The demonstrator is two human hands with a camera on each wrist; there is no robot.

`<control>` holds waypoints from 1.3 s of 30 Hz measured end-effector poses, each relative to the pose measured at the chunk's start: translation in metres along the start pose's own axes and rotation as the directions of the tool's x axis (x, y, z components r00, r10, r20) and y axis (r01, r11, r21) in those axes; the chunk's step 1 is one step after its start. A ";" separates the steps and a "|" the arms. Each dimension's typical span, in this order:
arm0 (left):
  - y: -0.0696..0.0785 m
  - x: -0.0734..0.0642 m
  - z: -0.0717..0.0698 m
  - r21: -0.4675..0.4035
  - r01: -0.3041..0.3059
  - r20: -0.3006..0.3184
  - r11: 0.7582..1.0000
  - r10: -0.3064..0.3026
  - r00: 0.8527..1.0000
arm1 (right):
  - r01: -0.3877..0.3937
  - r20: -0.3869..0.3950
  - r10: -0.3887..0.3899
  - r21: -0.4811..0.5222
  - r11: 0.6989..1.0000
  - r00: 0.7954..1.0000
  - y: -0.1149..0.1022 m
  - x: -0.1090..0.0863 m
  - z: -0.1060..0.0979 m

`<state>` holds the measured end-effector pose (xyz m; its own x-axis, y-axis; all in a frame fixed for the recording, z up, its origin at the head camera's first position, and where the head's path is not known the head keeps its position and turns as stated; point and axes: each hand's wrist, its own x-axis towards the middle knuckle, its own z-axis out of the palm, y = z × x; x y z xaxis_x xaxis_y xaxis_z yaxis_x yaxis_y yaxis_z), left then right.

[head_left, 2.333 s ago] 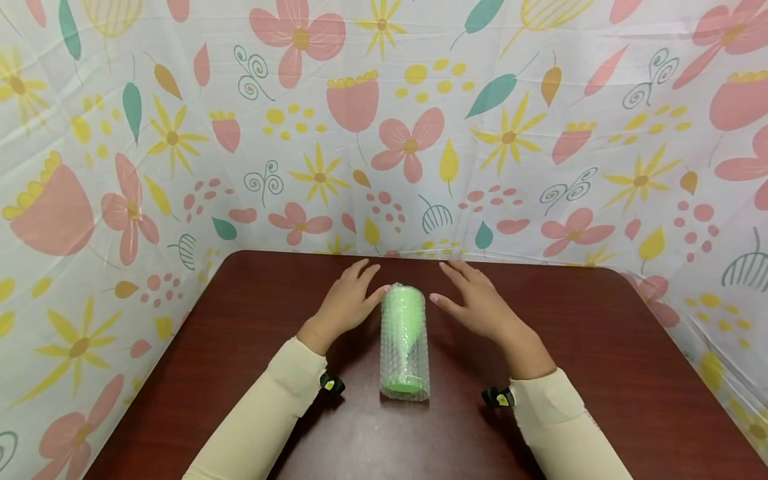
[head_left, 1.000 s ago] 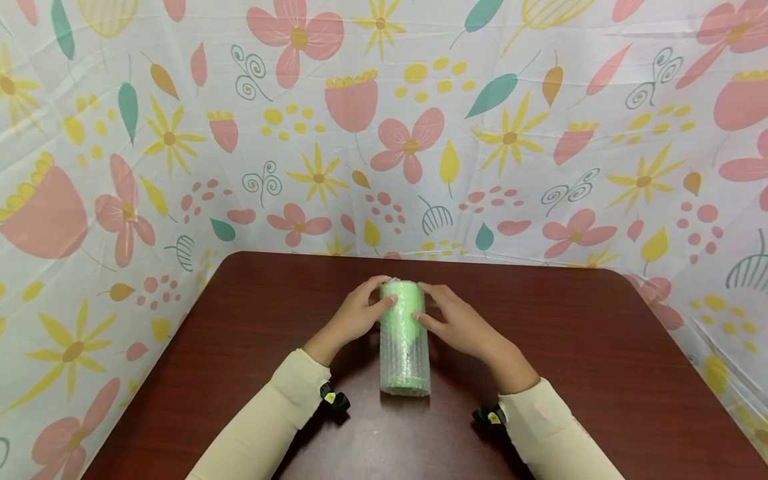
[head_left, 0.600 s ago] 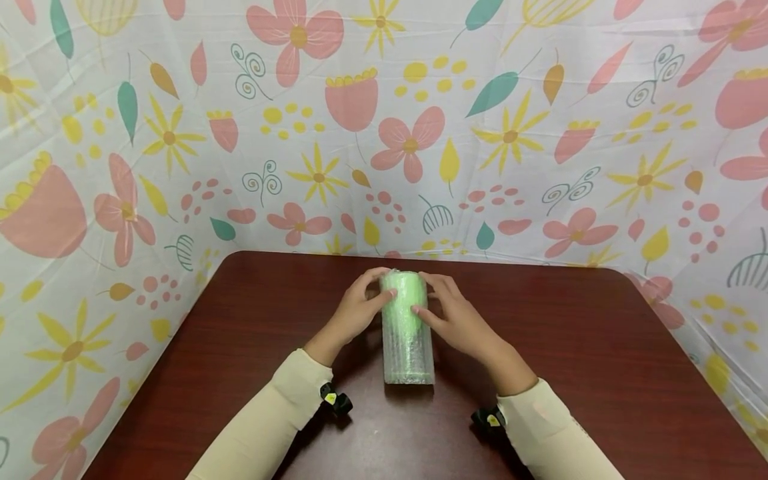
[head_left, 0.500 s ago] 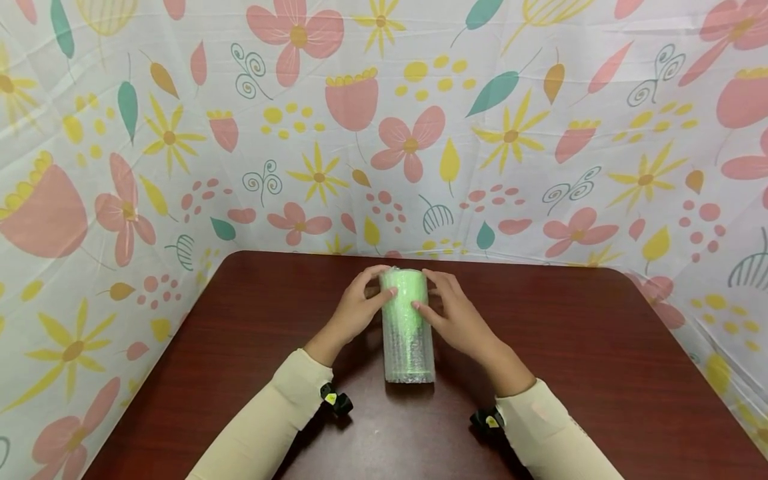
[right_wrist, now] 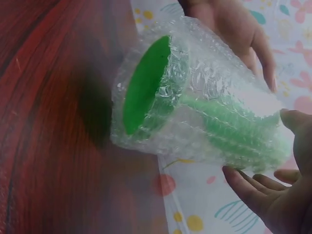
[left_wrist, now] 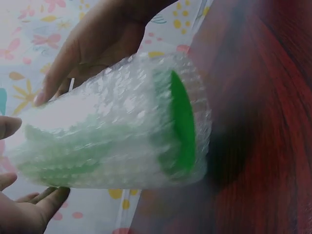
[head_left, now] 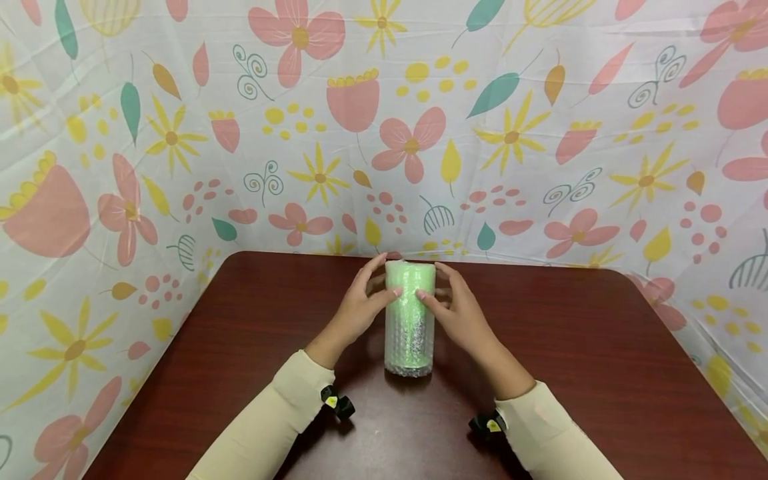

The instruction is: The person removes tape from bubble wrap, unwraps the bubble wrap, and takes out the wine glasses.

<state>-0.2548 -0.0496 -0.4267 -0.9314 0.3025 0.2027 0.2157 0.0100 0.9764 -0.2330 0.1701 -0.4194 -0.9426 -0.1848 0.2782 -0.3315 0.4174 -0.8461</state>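
Note:
Between my two hands stands a green cylinder [head_left: 411, 330] wrapped in clear bubble wrap. In the head view my left hand [head_left: 355, 310] grips its left side near the top, thumb on the front and fingers round the side. My right hand [head_left: 467, 319] holds the opposite side the same way. Through the wrap, the left wrist view shows a solid green round end [left_wrist: 183, 126] facing the table, with a dark shadow beside it. From the right wrist view the wrapped cylinder [right_wrist: 204, 107] looks tilted, its lower end close over the tabletop.
The dark red-brown wooden table [head_left: 264, 300] has rounded far corners. A white curtain [head_left: 540, 40] printed with pink, yellow and green flowers and leaves hangs behind it and along both sides. A small black device [head_left: 337, 403] is strapped at each wrist.
Both hands have come inward from beside the cylinder and taken hold of its upper part. The cylinder has risen and tipped more upright, its lower end shifting away from me.

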 end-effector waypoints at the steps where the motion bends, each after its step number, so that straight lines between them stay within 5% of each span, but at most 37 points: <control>1: 0.000 0.000 0.000 -0.021 0.000 0.009 1.000 0.000 1.000 | -0.001 -0.005 0.002 0.021 1.000 1.000 0.000 0.000 0.000; 6: -0.002 0.000 0.002 -0.050 0.014 0.031 0.999 -0.012 0.999 | -0.007 -0.023 0.009 0.101 0.995 1.000 -0.001 0.000 0.000; 14: -0.002 -0.001 0.003 -0.059 0.118 0.127 0.991 -0.110 0.986 | -0.006 -0.039 0.013 0.174 0.985 0.999 -0.006 -0.004 0.001; 24: 0.001 -0.001 0.003 -0.060 0.076 0.115 0.995 -0.068 0.991 | 0.050 -0.158 -0.023 0.169 0.984 0.987 -0.008 -0.002 -0.003; 39: -0.002 0.001 0.000 -0.062 0.081 0.138 0.995 -0.072 0.988 | -0.040 -0.132 0.094 0.362 0.931 0.987 -0.006 0.001 -0.008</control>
<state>-0.2558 -0.0491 -0.4280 -0.8950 0.4298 0.1194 0.1205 -0.0249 0.9924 -0.2322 0.1740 -0.4104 -0.9666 -0.0255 0.2552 -0.2564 0.0741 -0.9637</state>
